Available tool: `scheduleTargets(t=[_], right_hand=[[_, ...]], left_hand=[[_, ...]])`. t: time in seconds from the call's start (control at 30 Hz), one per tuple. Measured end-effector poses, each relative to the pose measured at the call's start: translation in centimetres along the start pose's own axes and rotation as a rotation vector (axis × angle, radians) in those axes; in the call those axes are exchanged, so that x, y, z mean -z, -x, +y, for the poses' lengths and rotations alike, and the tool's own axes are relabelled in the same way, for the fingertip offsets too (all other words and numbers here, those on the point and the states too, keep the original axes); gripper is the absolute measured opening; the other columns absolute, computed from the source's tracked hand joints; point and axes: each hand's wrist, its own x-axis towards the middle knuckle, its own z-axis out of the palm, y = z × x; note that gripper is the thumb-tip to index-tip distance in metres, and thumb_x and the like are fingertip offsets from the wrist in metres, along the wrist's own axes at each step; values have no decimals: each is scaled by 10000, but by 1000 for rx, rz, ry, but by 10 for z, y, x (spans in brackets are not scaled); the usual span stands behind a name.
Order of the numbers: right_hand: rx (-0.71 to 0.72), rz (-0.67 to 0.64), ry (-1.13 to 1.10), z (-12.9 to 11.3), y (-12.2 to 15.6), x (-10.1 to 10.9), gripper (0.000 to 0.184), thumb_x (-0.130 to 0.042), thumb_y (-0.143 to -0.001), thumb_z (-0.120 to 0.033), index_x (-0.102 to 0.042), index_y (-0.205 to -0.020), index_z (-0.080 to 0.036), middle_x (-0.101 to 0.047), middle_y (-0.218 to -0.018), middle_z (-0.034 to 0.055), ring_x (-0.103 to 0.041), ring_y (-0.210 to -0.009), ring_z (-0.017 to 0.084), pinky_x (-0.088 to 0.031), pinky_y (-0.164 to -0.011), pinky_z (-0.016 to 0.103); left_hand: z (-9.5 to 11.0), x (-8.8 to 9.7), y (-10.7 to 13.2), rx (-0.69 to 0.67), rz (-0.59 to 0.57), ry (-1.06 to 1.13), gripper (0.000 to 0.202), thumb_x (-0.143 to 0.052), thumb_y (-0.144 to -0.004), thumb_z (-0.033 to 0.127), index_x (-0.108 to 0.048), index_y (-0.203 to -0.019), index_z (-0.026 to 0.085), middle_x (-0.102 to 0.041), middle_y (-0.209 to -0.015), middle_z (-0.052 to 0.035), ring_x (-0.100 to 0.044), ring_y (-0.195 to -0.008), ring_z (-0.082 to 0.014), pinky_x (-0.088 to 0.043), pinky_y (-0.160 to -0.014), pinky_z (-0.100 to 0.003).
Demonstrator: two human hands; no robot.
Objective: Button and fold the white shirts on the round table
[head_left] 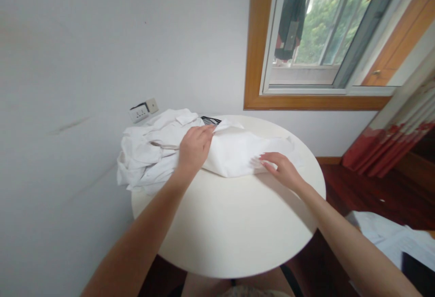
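Observation:
A white piece of cloth [234,154] lies spread across the table's far half, with a raised fold near its upper left. My left hand [196,146] is palm down at the cloth's left end, its fingers stretched out and touching the fabric; the fingertips are partly hidden there. At the right part of the cloth, near its front edge, is my right hand [279,167]. Its thumb and fingers are apart and its fingertips are blurred by motion. A heap of crumpled white clothes [141,152] sits just left of my left hand.
The round white table [231,224] stands against the wall. Behind the clothes is a dark striped item [210,120], mostly covered. A wall socket [138,113] is at the back left. Right of the table lie white papers or cloth [390,231] and a dark flat object [418,272].

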Motion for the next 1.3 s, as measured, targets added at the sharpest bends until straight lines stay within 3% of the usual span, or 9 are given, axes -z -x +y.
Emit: scheduleTargets(t=[0.1,0.27,0.33,0.5,0.63,0.77,0.9,1.03,1.3], right_hand=[[-102,281,-31,-16,15,27,341,-474,-942,-387,-622,-1204,-225,-675,-1183,97,-612,-1112,247,-463,-978,434],[-270,585,-117,-30,49,64,315,-450,-955,-394,-644,-1140,-228,-709,-986,83,-668,-931,233,-507,-886,408],[-274,506,-112,-28,55,70,292,-468,-947,-389,-671,-1079,-226,-712,-931,76,-674,-885,230,-517,-855,396],[-42,105,30,-15,47,53,315,-491,-909,-273,-630,-1190,-244,-674,-1145,94,-617,-1065,251,-483,-941,444],[84,-11,208,-1,30,30,498,-478,-841,-151,-539,-1324,-253,-582,-1313,105,-514,-1234,266,-424,-1018,484],[20,-52,391,13,5,14,525,-492,-836,-133,-511,-1353,-226,-493,-1421,117,-401,-1342,276,-383,-1046,478],[-13,-205,483,26,-25,13,300,-529,-833,-153,-679,-1085,-214,-581,-1327,108,-380,-1352,306,-292,-1086,520],[-84,-406,265,28,-39,42,255,-460,-816,-138,-691,-904,-202,-709,-913,60,-637,-932,231,-461,-889,385],[-206,-566,-329,-8,-42,143,240,-583,-809,-400,-702,-858,-197,-675,-726,20,-614,-653,179,-490,-622,283]], left_hand=[[24,18,26,190,-84,281,378,-272,-984,426,-579,-1081,228,-650,-992,-55,-572,-989,-206,-450,-885,-327],[35,44,78,84,-930,583,428,-354,-954,476,-594,-740,193,-619,-694,-6,-529,-641,-132,-428,-643,-250],[31,45,86,75,-1039,574,448,-367,-954,440,-592,-664,184,-638,-664,-8,-546,-629,-124,-422,-660,-247],[23,16,71,181,-823,491,349,-371,-949,408,-606,-798,200,-698,-762,-11,-622,-710,-144,-454,-699,-258],[18,-21,47,-14,-681,176,229,-439,-898,258,-635,-1014,230,-688,-1044,-51,-605,-1001,-203,-453,-902,-333],[9,-48,35,-138,-773,-117,407,-603,-752,162,-608,-1154,230,-585,-1274,-105,-510,-1199,-269,-416,-986,-395],[3,-50,29,-94,-856,-227,188,-563,-819,225,-641,-990,206,-660,-1087,-118,-604,-1023,-276,-458,-836,-378],[-2,-34,24,6,-822,-122,179,-418,-894,242,-590,-939,217,-674,-897,-72,-630,-856,-233,-433,-719,-320],[-4,-3,-23,164,-467,382,275,-398,-903,436,-542,-944,205,-613,-869,-11,-569,-843,-184,-435,-773,-292]])
